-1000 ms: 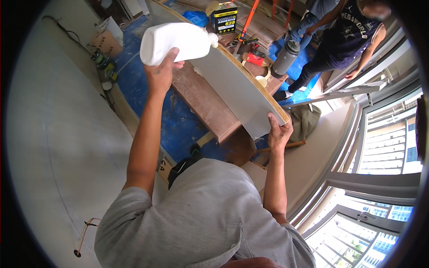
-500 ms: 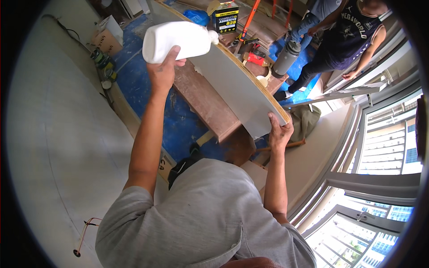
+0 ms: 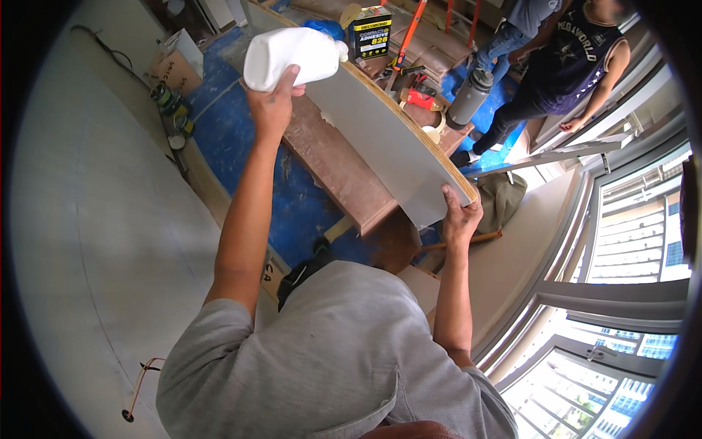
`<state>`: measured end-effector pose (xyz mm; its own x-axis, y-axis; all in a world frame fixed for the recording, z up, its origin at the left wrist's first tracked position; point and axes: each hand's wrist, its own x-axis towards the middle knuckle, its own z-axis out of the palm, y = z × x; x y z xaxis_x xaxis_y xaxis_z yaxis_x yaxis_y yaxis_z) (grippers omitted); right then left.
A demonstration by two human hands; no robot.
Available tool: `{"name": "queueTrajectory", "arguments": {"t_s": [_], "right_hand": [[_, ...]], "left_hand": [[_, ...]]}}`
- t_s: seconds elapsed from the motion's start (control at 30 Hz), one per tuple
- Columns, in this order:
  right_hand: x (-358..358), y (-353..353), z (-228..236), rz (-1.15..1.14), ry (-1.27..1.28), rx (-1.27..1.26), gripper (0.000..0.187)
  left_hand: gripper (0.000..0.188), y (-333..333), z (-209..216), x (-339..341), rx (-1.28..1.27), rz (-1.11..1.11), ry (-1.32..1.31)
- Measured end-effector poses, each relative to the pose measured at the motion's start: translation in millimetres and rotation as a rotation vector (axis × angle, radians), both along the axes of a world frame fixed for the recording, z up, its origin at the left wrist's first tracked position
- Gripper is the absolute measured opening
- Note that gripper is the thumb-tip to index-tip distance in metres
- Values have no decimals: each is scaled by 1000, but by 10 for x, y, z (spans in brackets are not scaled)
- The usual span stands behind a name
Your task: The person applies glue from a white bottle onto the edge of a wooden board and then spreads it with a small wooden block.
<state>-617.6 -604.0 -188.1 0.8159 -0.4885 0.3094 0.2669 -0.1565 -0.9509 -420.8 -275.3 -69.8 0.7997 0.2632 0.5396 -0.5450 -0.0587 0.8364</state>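
My left hand [image 3: 276, 102] is closed around a white plastic bottle [image 3: 289, 60], tipped on its side with the nozzle toward the right. The nozzle is over the raw edge of a long plywood board [image 3: 365, 124], which stands on edge with its pale grey face toward me. At the board's near right end, my right hand [image 3: 462, 216] grips the corner, thumb on the grey face and the other fingers mostly hidden behind. Brown boards [image 3: 336, 168] lie beneath the plywood.
Beyond the board stand a black and yellow tin [image 3: 371, 35], a grey flask [image 3: 470, 97] and a roll of tape [image 3: 431, 134]. A person in a dark vest [image 3: 578, 51] stands at the far right, another beside them. Blue sheeting [image 3: 292, 212] covers the floor; windows [image 3: 636, 234] line the right.
The bottle and my left hand have shifted slightly, its nozzle moving back along the board's edge, away from me. My right hand keeps its hold on the plywood.
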Motion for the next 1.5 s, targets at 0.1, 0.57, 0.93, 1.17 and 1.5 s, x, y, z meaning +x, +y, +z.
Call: {"name": "queueTrajectory", "arguments": {"t_s": [0.1, 0.57, 0.93, 1.17, 1.5], "right_hand": [[4, -32, -43, -2, -11, -18, 24], [-32, -17, -48, -1, -41, 27, 23], [-3, -52, -214, 69, 60, 12, 26], [-15, -13, -98, 41, -9, 136, 20], [-33, 34, -102, 57, -87, 156, 20]], "left_hand": [[28, -81, 93, -97, 26, -88, -50], [34, -186, 201, -322, 5, -168, 3], [34, 177, -34, -2, -119, 24, 36], [30, 144, 307, -134, -395, -124, 17], [51, 459, 146, 335, -810, -126, 195]]}}
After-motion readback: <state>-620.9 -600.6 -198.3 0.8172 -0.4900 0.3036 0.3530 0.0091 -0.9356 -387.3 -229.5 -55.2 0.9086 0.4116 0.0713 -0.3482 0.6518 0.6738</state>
